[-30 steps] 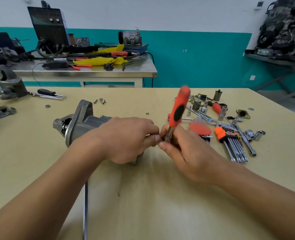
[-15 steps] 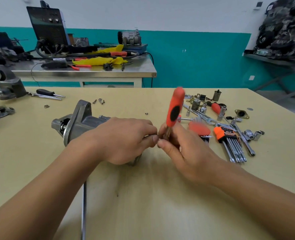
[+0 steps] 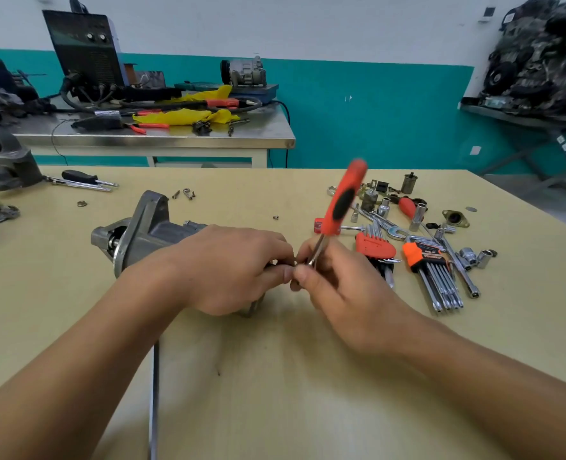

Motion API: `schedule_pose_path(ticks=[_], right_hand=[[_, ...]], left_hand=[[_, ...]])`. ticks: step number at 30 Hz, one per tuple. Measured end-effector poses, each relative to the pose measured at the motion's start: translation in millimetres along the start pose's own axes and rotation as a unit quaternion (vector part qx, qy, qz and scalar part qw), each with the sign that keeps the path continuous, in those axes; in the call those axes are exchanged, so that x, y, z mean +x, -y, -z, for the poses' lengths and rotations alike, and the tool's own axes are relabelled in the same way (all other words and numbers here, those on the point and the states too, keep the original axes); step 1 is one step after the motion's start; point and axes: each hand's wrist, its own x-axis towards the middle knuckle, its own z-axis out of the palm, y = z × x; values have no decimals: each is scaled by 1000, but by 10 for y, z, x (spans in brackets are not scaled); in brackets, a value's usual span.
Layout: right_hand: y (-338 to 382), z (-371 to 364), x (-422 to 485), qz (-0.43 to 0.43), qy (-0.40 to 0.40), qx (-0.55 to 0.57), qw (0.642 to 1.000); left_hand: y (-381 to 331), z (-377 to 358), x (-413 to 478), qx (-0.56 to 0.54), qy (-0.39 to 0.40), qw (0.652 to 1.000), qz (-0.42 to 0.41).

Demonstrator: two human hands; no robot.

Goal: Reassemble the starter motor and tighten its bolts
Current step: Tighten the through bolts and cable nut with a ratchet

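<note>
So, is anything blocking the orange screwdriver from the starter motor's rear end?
Nothing visible does. The right hand pinches the orange-handled screwdriver by its metal shaft, fingertip to fingertip with the left hand, which grips the grey metal starter motor. The fingers hide the tip itself.

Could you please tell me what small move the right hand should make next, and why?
Probably slide the right hand up the screwdriver onto its orange handle, ready to turn: it pinches the bare shaft near the tip, the handle stands free, and the left hand grips the starter motor. The bolt is hidden.
</note>
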Motion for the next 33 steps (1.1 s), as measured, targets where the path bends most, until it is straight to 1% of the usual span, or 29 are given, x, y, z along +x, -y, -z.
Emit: schedule_pose_path(ticks=[1,3,4,5,6,8,9,10,11,12,13,14,15,17,18,19,20,22,23,24,25,26,27,28,29,30,31,32,33], right_hand=[[45,-6,35,-109,-2,146,983],[125,-16,92,-303,46,397,865],[120,-22,100,-338,60,440,830],[108,-27,99,-337,66,436,832],[85,-29,91,-299,63,394,867],[62,-30,46,-143,27,181,973],[42,-6,17,-46,8,52,998],[17,22,-8,33,10,-50,998],[-12,44,-19,75,13,-103,992],[-19,47,-29,80,11,-103,991],[9,33,-30,48,7,-49,998],[44,23,-1,-21,0,44,999],[78,17,39,-117,5,161,980],[142,-2,104,-287,43,363,886],[141,-16,116,-320,54,404,856],[124,-27,110,-317,56,405,855],[101,-34,97,-279,51,369,885],[50,-29,37,-122,10,172,977],[29,1,6,-27,-8,49,998],[-4,27,-13,49,-4,-47,998],[-38,36,-23,84,1,-94,992],[-52,20,-30,80,0,-80,994],[-31,-7,-24,33,-4,-2,999],[-3,-25,5,-55,-8,117,992],[30,-39,37,-162,8,253,954],[66,-48,74,-256,34,371,892],[82,-56,93,-312,53,443,839],[64,-59,96,-327,62,460,823],[38,-56,89,-302,62,438,845]], left_hand=[[-1,1,-2,-5,-3,1000,3],[7,1,-11,-16,-8,1000,6],[9,-2,-14,-17,-8,1000,4],[13,-2,-13,-16,-8,1000,1],[14,0,-12,-16,-7,1000,-2],[14,2,-4,-22,-3,1000,-6],[15,1,1,-24,-2,1000,-8],[16,2,5,-26,-3,1000,-9],[17,4,8,-28,-6,1000,-8],[19,3,7,-28,-9,1000,-6],[16,0,5,-26,-12,1000,-5],[13,-4,-2,-22,-14,1000,-4],[12,-8,-7,-17,-16,1000,-2],[21,-20,-15,-11,-20,1000,1],[24,-23,-15,-7,-19,1000,1],[25,-22,-12,-2,-15,1000,-1],[25,-19,-7,2,-11,1000,-3],[15,-7,-2,-2,-3,1000,-6],[13,-2,0,-8,0,1000,-7],[16,2,0,-11,1,1000,-7],[16,5,-1,-9,1,1000,-6],[19,5,-5,-7,0,1000,-6],[18,2,-6,-6,-2,1000,-5],[15,-1,-7,-6,-6,1000,-4],[15,-5,-11,-5,-10,1000,-3],[19,-11,-12,0,-14,1000,0],[21,-14,-14,7,-14,1000,2],[21,-16,-12,14,-11,1000,2],[18,-16,-8,17,-8,1000,0]])
